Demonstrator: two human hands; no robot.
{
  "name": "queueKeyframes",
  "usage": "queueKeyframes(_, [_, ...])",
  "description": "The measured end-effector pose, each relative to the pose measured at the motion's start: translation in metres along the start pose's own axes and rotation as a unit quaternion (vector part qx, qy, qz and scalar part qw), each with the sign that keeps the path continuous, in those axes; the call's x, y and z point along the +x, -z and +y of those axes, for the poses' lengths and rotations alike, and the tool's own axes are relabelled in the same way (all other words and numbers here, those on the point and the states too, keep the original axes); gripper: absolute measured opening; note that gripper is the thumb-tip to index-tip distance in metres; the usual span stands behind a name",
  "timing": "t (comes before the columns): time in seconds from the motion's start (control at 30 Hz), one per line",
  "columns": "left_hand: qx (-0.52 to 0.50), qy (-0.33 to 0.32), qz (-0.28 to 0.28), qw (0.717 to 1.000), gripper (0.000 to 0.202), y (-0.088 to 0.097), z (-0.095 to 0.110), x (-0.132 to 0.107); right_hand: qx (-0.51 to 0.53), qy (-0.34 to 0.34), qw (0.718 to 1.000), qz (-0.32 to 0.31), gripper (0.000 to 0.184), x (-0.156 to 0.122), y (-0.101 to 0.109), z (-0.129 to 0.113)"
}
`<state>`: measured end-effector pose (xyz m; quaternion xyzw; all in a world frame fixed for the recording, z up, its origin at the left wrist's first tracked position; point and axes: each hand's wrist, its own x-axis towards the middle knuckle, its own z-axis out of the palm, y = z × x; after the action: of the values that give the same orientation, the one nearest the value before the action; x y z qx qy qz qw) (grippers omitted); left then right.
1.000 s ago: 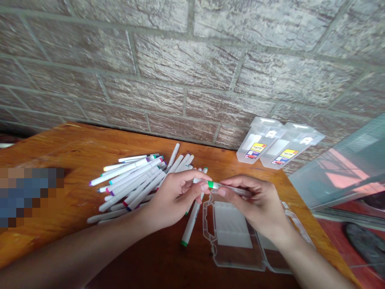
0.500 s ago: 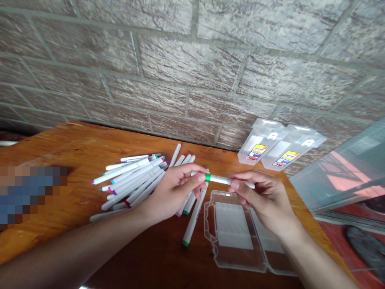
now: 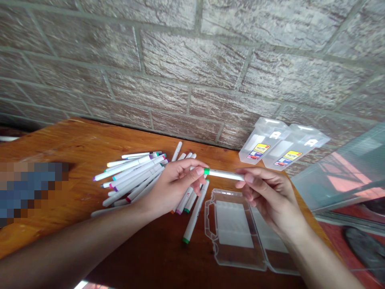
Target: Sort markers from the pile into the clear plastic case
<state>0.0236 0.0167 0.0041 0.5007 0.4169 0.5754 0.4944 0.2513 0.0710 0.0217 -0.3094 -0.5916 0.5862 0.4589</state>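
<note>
A white marker (image 3: 225,174) with a green band is held level between both hands, above the table. My left hand (image 3: 183,178) pinches its green end between thumb and fingers. At the other end, the thumb and fingers of my right hand (image 3: 266,192) are closed on the white barrel. Under and behind my left hand lies a pile of white markers (image 3: 138,172) with coloured ends. One green-ended marker (image 3: 195,214) lies apart, just in front of it. Below my right hand rests an opened clear plastic case (image 3: 237,257), partly covered by that hand and forearm.
Two translucent marker boxes (image 3: 251,140) with yellow labels stand at the table's back right, against the stone-block wall (image 3: 192,64). The wooden table (image 3: 90,136) ends at the right beside a glass panel (image 3: 355,168). A dark shoe (image 3: 363,245) is on the red floor.
My right hand has slid outward to the marker's far end and uncovered more of its barrel. My left hand still grips the green end. The view has shifted slightly.
</note>
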Motion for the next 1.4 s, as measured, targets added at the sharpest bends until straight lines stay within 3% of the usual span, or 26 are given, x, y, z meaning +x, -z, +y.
queueKeyframes(0.33, [-0.012, 0.008, 0.009, 1.0, 0.026, 0.0006, -0.0037, 0.0005, 0.034, -0.022, 0.999, -0.001, 0.02, -0.001, -0.0011, -0.0034])
queueKeyframes(0.93, [-0.167, 0.021, -0.001, 0.986, 0.031, 0.0028, -0.0061, -0.0016, 0.08, -0.062, 0.995, 0.023, 0.022, 0.0017, -0.0004, -0.0065])
queueKeyframes(1.4, [-0.15, 0.009, 0.002, 0.989, 0.034, 0.0, -0.0035, -0.0017, 0.071, -0.053, 0.994, 0.056, 0.017, 0.0063, -0.0013, -0.0034])
